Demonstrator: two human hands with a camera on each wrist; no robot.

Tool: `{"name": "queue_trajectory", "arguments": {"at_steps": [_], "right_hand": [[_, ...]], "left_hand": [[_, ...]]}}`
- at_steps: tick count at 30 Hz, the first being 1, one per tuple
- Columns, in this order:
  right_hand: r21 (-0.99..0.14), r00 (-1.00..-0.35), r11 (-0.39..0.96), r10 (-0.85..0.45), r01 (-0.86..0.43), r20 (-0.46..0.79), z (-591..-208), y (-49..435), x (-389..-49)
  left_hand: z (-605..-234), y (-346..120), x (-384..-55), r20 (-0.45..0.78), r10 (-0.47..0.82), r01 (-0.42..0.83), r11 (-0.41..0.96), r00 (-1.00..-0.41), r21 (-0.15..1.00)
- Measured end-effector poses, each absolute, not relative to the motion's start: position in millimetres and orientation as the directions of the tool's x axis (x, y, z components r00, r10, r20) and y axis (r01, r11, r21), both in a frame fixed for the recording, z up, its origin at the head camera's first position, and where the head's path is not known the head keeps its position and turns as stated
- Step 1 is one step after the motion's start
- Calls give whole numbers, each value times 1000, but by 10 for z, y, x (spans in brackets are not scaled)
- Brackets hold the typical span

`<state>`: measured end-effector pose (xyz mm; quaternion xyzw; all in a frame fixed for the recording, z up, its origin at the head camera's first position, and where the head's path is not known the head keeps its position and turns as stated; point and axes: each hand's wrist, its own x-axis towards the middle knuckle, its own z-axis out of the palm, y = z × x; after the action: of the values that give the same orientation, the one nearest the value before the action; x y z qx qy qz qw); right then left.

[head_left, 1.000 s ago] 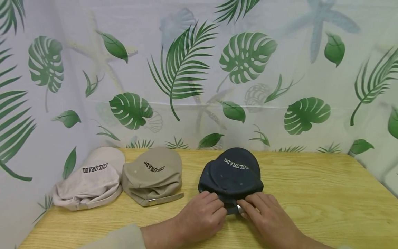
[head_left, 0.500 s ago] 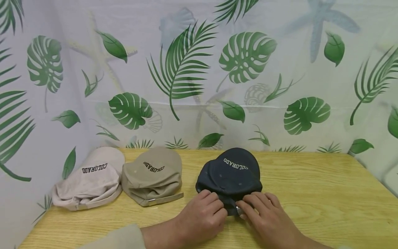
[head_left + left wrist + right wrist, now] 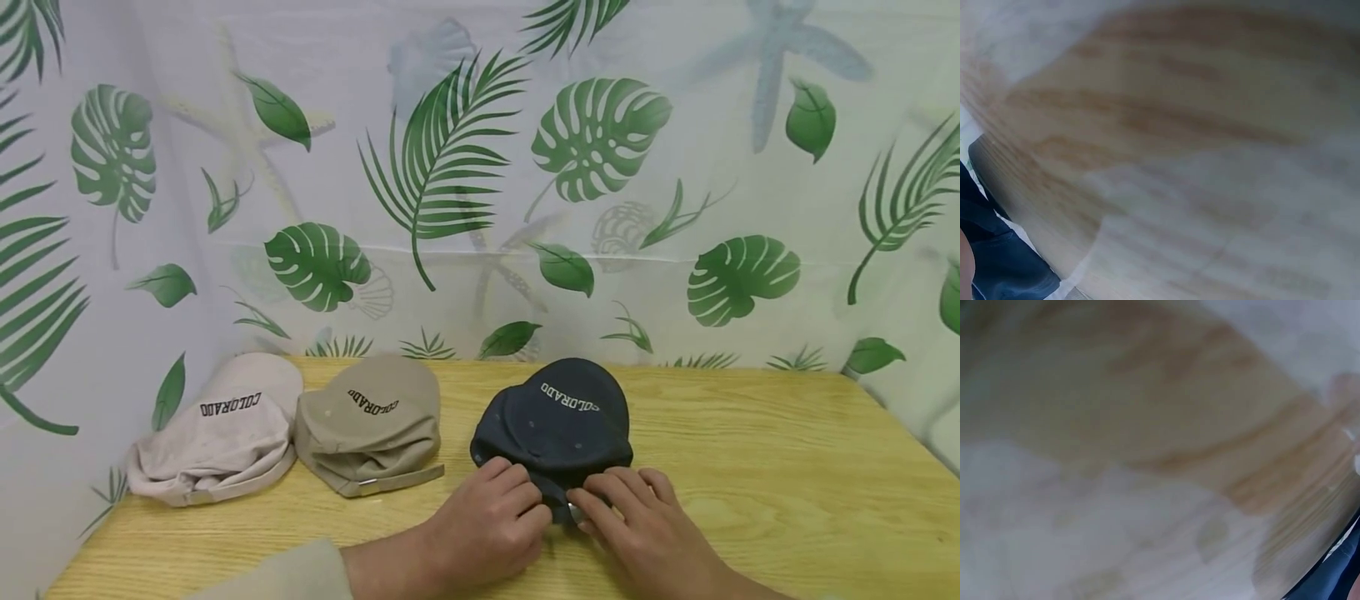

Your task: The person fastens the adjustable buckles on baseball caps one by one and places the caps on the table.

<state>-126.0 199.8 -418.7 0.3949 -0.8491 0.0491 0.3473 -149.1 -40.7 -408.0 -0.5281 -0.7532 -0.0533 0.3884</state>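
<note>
A navy baseball cap (image 3: 566, 421) with white COLORADO lettering lies on the wooden table, its back strap towards me. My left hand (image 3: 487, 521) grips the left part of the strap, fingers curled. With thumb and fingers my right hand (image 3: 637, 517) pinches the strap at its silver buckle (image 3: 575, 512). The fingertips of the left hand are hidden behind its knuckles. Only a dark blue piece of the cap (image 3: 1007, 265) shows at the lower left of the left wrist view, and another sliver at the lower right of the right wrist view.
To the left lie a khaki cap (image 3: 375, 417) and a pale pinkish cap (image 3: 225, 433), side by side and nearly touching. The wooden table (image 3: 787, 467) extends to the right. A leaf-printed white cloth (image 3: 480, 167) hangs behind it.
The right hand and the buckle have shifted slightly left, and the strap gap between the hands looks smaller. The cap's left edge has moved a little left. The other caps stay put.
</note>
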Motion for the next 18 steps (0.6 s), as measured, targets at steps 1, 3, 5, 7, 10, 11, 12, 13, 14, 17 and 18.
{"name": "queue_trajectory", "arguments": {"at_steps": [1, 3, 5, 7, 10, 11, 12, 13, 14, 17, 18], "right_hand": [[190, -447, 683, -637, -706, 629, -4187, 2002, -1253], [191, -447, 682, -638, -706, 627, -4186, 2006, -1243], [192, -445, 682, -637, -705, 629, -4188, 2002, -1244], [193, -447, 686, -634, -702, 631, -4194, 2002, -1248], [191, -448, 688, -631, -700, 633, -4198, 2000, -1253], [191, -449, 688, -632, -700, 631, -4198, 2000, -1254], [191, -448, 686, -634, -702, 631, -4196, 1997, -1254], [193, -444, 684, -635, -704, 632, -4195, 1996, -1254], [194, -441, 682, -636, -706, 633, -4194, 1994, -1252], [196, -437, 679, -639, -708, 633, -4194, 1987, -1251], [197, -437, 679, -639, -707, 634, -4193, 1984, -1249]], "left_hand": [[-4078, -401, -1488, 642, 754, 837, 437, -141, -330], [-4075, -393, -1486, 640, 756, 836, 433, -134, -337], [-4075, -394, -1489, 638, 761, 837, 424, -121, -347], [-4078, -392, -1490, 636, 763, 838, 416, -112, -352], [-4086, -394, -1494, 639, 761, 838, 419, -114, -349], [-4088, -396, -1494, 641, 759, 840, 419, -116, -345], [-4090, -396, -1495, 641, 758, 840, 419, -115, -345], [-4091, -397, -1497, 641, 760, 839, 417, -110, -350], [-4093, -398, -1498, 640, 761, 838, 415, -105, -355], [-4096, -399, -1499, 641, 762, 838, 408, -94, -362], [-4096, -399, -1500, 642, 762, 837, 407, -89, -367]]}}
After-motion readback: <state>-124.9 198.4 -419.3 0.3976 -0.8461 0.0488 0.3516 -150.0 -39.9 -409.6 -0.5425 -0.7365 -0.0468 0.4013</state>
